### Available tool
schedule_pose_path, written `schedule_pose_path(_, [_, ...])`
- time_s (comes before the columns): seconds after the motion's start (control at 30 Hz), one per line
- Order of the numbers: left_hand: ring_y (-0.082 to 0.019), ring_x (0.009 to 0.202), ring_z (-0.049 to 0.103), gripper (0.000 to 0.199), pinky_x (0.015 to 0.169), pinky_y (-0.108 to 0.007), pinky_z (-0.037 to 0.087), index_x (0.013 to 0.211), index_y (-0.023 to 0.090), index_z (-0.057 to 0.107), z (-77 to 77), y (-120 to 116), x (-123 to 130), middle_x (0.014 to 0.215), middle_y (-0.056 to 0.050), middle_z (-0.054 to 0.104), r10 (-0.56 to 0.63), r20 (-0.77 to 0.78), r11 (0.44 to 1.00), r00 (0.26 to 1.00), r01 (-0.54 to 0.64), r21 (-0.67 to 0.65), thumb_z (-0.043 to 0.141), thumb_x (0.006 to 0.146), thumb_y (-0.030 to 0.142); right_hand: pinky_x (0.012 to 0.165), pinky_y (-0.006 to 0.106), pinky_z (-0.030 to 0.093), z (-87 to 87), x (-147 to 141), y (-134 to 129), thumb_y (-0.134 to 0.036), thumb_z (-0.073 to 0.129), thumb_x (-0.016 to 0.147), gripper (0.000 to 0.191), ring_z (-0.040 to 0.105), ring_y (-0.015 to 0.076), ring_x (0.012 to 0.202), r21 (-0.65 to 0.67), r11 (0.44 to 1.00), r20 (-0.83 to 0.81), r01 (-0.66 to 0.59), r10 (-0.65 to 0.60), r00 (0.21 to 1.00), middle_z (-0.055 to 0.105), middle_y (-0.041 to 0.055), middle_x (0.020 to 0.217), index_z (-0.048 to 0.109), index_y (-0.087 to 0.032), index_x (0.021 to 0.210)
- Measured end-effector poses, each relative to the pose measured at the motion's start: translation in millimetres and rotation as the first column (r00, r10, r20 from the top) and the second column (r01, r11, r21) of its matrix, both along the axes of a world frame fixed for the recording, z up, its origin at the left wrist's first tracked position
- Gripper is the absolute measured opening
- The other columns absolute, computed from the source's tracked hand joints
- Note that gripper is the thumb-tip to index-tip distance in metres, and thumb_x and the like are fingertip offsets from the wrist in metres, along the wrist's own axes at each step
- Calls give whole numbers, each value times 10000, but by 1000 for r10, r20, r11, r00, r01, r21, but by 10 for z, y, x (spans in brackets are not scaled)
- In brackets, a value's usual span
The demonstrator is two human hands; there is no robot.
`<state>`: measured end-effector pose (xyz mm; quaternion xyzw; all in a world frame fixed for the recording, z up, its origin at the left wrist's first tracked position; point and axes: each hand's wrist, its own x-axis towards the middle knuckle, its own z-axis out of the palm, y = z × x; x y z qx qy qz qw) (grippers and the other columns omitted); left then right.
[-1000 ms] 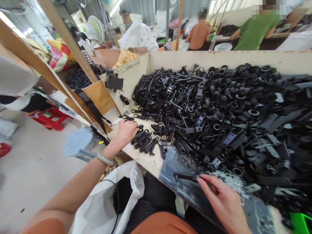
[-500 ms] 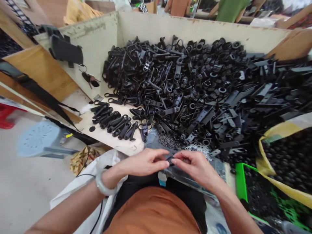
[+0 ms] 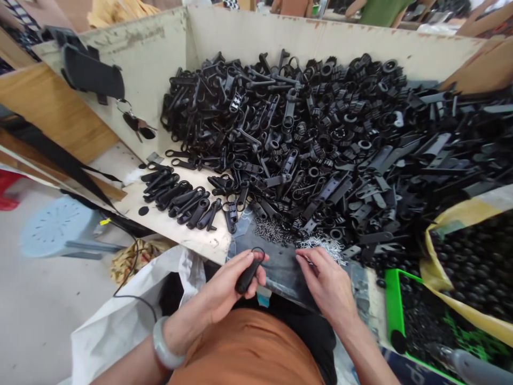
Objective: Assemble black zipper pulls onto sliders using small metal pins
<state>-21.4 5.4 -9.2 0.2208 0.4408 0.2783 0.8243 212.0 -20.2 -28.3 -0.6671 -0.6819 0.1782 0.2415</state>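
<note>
My left hand [image 3: 236, 283] is closed round a black plastic handle piece [image 3: 247, 275], whose thin ring end points up and away from me. To its right, apart from it, my right hand [image 3: 326, 280] has thumb and fingertips pressed together; anything between them is too small to make out. Its fingers are at the near edge of a heap of silver pins [image 3: 323, 246]. Small dark screws [image 3: 272, 231] lie left of the pins on the grey work surface [image 3: 280, 267]. A row of similar black handle pieces [image 3: 184, 200] lies on the pale board to the left.
A large pile of black plastic parts [image 3: 280, 123] fills the pale walled bin [image 3: 320, 32]. At right are a yellow-rimmed sack [image 3: 433, 235] of black balls, a green tray [image 3: 395, 310] and a grey tool [image 3: 473, 363]. Keys [image 3: 138, 125] hang at left above a blue stool [image 3: 56, 224].
My hands were together over a dark piece. They are now apart: the left has drawn back with the handle piece, the right has moved right, beside the pins. The view has shifted slightly.
</note>
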Motion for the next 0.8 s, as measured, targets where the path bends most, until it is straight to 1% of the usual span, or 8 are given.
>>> schedule_pose_path(0.2, [-132,681,570,414,595,-242,404,1065,183,694,33,49,16,896,-71,702,120,-98,990,988,-112,88,731,841,529,691,250,491,7,-209,203,-300,431,1062,284,704,152,778,22,990,72,-139,137,988,718,29,978,706,-240,1023])
schedule_pose_path(0.27, [-135,664,573,463,586,-246,409,1100,180,678,59,88,-44,865,-56,695,153,-122,987,981,-144,77,744,819,543,699,251,487,8,-194,265,-301,447,1060,270,701,150,778,67,992,46,-111,108,993,716,27,969,707,-238,1024])
schedule_pose_path(0.4, [-112,612,535,511,570,-238,400,1159,154,650,112,166,-134,795,-18,662,207,-153,978,966,-200,62,735,823,530,707,261,483,45,-68,419,-335,493,1043,253,681,153,754,213,976,0,43,-44,999,715,35,949,715,-220,1000])
schedule_pose_path(0.47, [-109,602,525,513,559,-235,388,1153,138,646,123,185,-120,778,-18,659,197,-146,980,969,-192,47,727,827,526,680,258,473,71,-48,499,-344,510,1037,252,674,147,738,232,971,60,47,-63,996,710,33,961,727,-226,984])
schedule_pose_path(0.63, [-115,604,529,499,557,-237,377,1133,123,643,102,173,1,778,-34,666,143,-77,990,987,-143,5,717,825,508,556,261,391,67,-149,648,-350,550,1015,257,641,143,690,152,987,308,-57,8,951,675,35,932,753,-227,919])
schedule_pose_path(0.7, [-115,613,535,492,566,-235,376,1143,128,633,86,155,29,796,-39,672,142,-62,990,988,-142,6,708,838,507,566,259,396,66,-133,660,-363,546,1012,280,624,144,695,149,989,225,-22,-13,974,664,37,918,757,-227,890])
schedule_pose_path(0.77, [-113,628,541,470,580,-234,380,1142,139,621,77,134,50,817,-42,675,151,-54,989,987,-151,6,692,861,509,580,259,423,90,-69,621,-423,582,984,288,583,133,654,143,989,-26,40,-37,999,668,40,918,756,-221,874])
schedule_pose_path(0.8, [-109,633,538,453,585,-233,380,1134,147,616,75,123,65,829,-41,674,153,-49,988,987,-152,15,683,873,511,575,258,436,111,-36,580,-459,613,959,296,561,127,627,116,991,-185,66,-44,982,677,43,917,752,-214,868])
